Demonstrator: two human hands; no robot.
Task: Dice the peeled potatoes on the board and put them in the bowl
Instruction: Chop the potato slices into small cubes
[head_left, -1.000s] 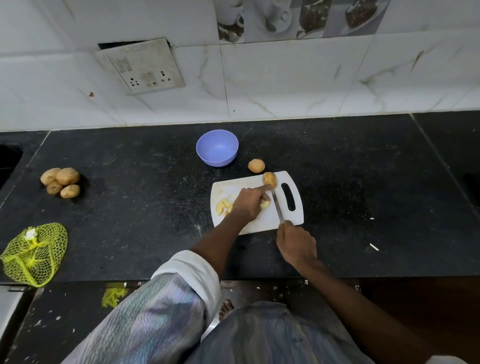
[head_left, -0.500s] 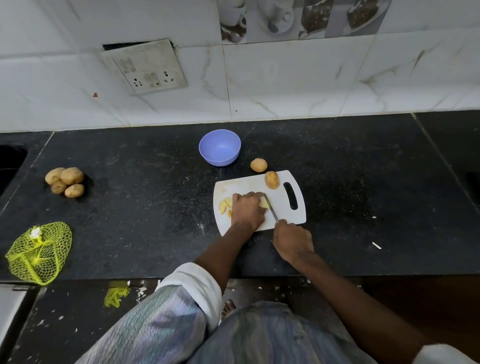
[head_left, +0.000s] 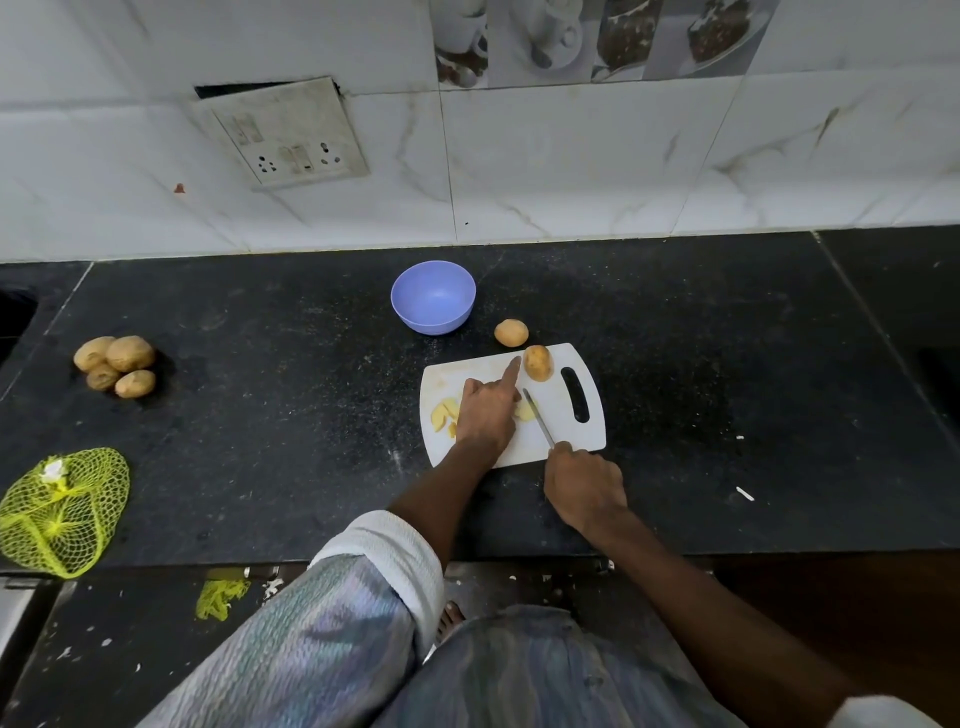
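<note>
Two hands work over the cutting board: the right hand grips a knife, blade against a potato piece pinned under the left hand, forefinger straight. Slices lie left of that hand; the bowl stands beyond.

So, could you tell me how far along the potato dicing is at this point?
Early. Done: a few cut pieces lie on the board. In hand: the left hand steadies a piece while the right hand holds the knife beside it. Left: a whole potato on the board, another beside it, and the bowl looks empty.
</note>
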